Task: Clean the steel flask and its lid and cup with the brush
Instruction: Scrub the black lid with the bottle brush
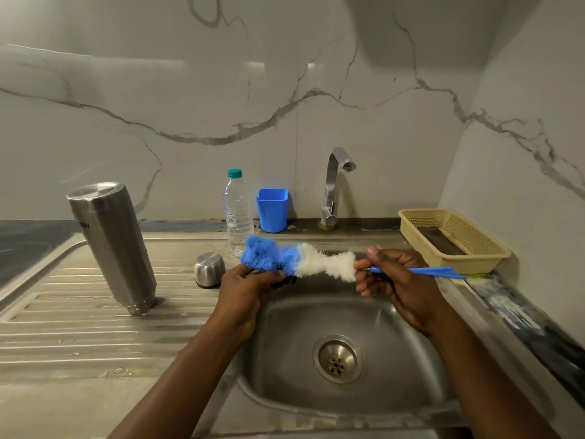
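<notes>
Head view: a ridged steel worktop [79,327] fills the lower left, its sink [395,337] at centre below a grey-veined marble wall [158,90]. The flask [110,245] stands inverted at left, with the cup [209,269] near it. Over the basin, the right grip [408,280] pinches the brush [297,261] handle. The left grip [243,289] curls round a half-hidden dark piece [286,281].

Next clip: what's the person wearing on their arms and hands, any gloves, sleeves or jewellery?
The left forearm and right forearm are bare to the frame's edge, no sleeves. The left hand and right hand are ungloved; no watch, bracelet or ring is visible.
</notes>
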Available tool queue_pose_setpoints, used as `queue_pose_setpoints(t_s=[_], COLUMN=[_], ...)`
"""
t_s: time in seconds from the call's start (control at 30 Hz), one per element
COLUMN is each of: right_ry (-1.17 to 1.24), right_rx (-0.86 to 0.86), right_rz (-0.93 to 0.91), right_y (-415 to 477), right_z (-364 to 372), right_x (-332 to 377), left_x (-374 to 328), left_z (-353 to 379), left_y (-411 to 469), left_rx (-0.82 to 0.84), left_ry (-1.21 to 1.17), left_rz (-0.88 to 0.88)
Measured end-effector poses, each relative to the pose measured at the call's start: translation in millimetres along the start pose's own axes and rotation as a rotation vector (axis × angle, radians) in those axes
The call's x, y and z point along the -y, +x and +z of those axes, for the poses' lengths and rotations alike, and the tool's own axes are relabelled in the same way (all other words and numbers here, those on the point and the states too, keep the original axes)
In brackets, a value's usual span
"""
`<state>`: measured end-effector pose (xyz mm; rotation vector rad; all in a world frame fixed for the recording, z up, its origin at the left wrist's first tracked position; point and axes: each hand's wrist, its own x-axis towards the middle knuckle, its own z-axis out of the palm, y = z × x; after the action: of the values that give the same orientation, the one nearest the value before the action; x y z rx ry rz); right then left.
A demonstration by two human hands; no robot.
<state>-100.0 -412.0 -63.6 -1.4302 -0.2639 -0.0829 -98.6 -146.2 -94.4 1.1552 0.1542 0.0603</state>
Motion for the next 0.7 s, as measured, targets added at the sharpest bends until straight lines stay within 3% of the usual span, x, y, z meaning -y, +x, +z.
queue_pose_setpoints(t_s=[0.23, 0.43, 0.7], right_ry=[0.046, -0.030, -0.010], right_rx=[-0.093, -0.043, -0.048], right_rz=[-0.042, -0.035, -0.020], right_y=[0, 2, 1], right_z=[-14, -1, -5], right_x=[8, 1, 0], left_x=[-6, -1, -4], left_z=[-4, -1, 0], left_y=[4, 0, 2], left_rx=[-0.034, -0.015, -0.010], left_ry=[-0.055, 0.005, -0.107], left_rz=[-0.020, -0.039, -0.089])
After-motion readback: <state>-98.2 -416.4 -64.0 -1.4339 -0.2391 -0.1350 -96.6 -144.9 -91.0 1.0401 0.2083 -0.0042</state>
